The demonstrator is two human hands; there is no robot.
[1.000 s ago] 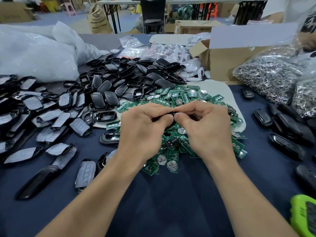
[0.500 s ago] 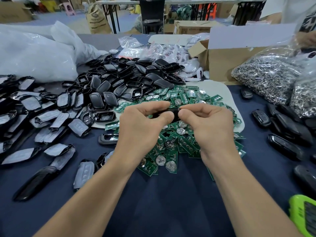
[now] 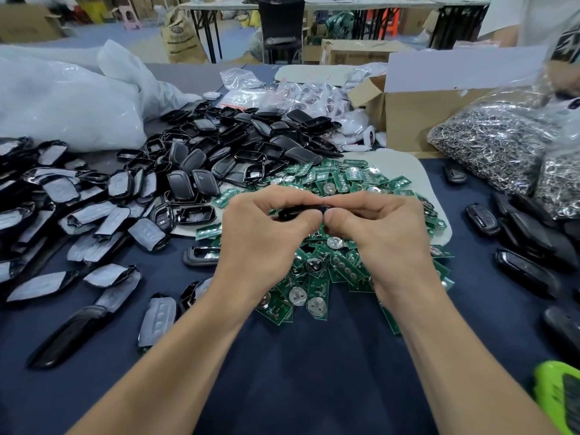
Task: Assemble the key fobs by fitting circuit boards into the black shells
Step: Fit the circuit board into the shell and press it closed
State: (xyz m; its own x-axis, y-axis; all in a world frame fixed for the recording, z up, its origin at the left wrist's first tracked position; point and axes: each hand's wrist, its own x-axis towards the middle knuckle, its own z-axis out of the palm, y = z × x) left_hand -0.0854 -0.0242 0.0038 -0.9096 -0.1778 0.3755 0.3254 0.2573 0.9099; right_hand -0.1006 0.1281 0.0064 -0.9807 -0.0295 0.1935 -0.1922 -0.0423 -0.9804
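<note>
A: What are the hands doing?

B: Both are working at the centre of the frame. The left hand (image 3: 266, 237) and the right hand (image 3: 379, 237) are pinching one black shell (image 3: 298, 211) between curled fingers and thumbs, holding it edge-on just above the pile of green circuit boards (image 3: 339, 265). The fingers are covering most of it, so I cannot tell whether a board is sitting inside.

A: And what is lying around them?

B: A heap of bare shells (image 3: 244, 142) is spreading across the upper centre, touching the far edge of the boards. Film-wrapped shells (image 3: 94, 215) are crowding the left side. Closed fobs (image 3: 527, 233) are lying along the right edge. Above those, a clear bag of metal rings (image 3: 489, 149) is leaning against a cardboard box (image 3: 417, 111). A big white plastic bag (image 3: 62, 102) is filling the upper left, and something bright green (image 3: 558, 400) is poking in at the lower right corner.

A: What is everything resting on?

B: A table under a dark blue cloth (image 3: 298, 372), with a pale sheet (image 3: 408, 171) lying beneath the far part of the boards.

A: And the room?

B: It is looking like a workshop: folding tables, a black chair (image 3: 281, 23) and a brown sack (image 3: 182, 36) are standing along the top of the frame. Another person in a white top (image 3: 518, 23) is showing at the upper right.
</note>
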